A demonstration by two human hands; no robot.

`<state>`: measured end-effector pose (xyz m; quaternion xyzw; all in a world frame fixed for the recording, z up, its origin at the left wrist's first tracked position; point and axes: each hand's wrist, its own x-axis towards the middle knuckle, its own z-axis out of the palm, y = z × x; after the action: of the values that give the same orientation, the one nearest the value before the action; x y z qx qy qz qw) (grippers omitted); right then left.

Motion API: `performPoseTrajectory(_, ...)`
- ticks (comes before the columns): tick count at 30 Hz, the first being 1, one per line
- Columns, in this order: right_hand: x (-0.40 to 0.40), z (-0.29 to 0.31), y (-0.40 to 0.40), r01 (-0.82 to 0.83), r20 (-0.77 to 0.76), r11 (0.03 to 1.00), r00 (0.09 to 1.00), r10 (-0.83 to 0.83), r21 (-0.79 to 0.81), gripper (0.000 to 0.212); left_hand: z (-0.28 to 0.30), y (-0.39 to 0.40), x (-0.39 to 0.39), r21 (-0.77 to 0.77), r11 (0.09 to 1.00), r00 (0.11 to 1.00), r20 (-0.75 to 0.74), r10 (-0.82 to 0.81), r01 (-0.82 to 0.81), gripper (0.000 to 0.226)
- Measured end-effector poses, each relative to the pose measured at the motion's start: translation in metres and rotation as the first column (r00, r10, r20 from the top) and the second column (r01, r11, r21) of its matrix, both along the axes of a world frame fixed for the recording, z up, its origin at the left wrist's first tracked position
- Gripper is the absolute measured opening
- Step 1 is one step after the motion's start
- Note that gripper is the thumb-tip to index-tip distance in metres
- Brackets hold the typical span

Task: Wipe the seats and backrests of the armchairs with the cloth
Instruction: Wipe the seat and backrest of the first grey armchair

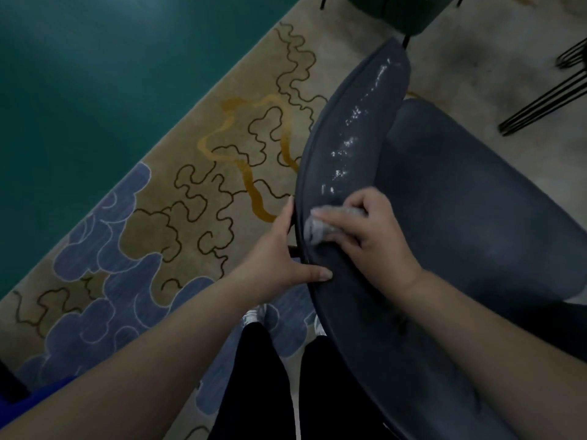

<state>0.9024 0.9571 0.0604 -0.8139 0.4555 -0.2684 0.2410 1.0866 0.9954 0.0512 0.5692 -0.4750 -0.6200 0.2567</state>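
Observation:
A dark grey armchair fills the right side, seen from behind and above; its curved backrest [359, 128] shines with wet streaks and its seat [470, 201] lies beyond. My right hand [371, 230] grips a bunched grey cloth [320, 225] and presses it against the inner face of the backrest. My left hand [286, 258] holds the backrest's top rim, thumb lying on the inner side, fingers hidden behind the outer side.
A patterned rug [197, 173] with blue clouds and a gold swirl covers the floor beside a teal area [95, 74]. Another dark green chair [390, 11] stands at the top, black wire legs [546, 103] at the upper right. My legs and shoes are below.

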Motion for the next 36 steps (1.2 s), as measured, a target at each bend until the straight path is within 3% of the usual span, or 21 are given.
performPoseTrajectory(5,0.027,-0.003,-0.056,0.223,0.049,0.971,0.972,-0.228,0.087,0.033,-0.001,-0.018,0.008,0.014,1.000,1.000,0.002,-0.025,0.025,0.127)
performPoseTrajectory(11,0.013,-0.008,0.002,0.206,0.130,0.974,0.967,-0.217,0.097,0.042,0.001,-0.053,0.019,-0.002,0.994,0.994,-0.002,-0.108,0.108,0.122)
performPoseTrajectory(18,0.038,-0.012,-0.077,0.406,0.106,0.908,0.903,-0.416,0.104,0.036,0.001,-0.076,0.024,-0.038,0.984,0.985,-0.022,-0.174,0.173,0.111)
performPoseTrajectory(24,0.031,-0.011,-0.021,0.360,0.122,0.928,0.921,-0.370,0.100,0.042,0.003,-0.102,0.031,-0.038,0.966,0.966,0.049,-0.255,0.257,0.118)
performPoseTrajectory(27,0.031,-0.013,-0.049,0.362,0.087,0.929,0.926,-0.368,0.076,0.039,0.001,-0.114,0.034,-0.031,0.958,0.957,0.065,-0.284,0.286,0.118)
performPoseTrajectory(32,0.034,-0.018,-0.123,0.501,0.136,0.858,0.848,-0.513,0.115,0.036,-0.004,-0.130,0.031,-0.018,0.954,0.954,0.036,-0.299,0.300,0.120)
performPoseTrajectory(36,0.029,-0.025,-0.093,0.465,0.182,0.883,0.864,-0.468,0.066,0.040,-0.005,-0.145,0.030,-0.006,0.949,0.946,0.080,-0.313,0.314,0.127)
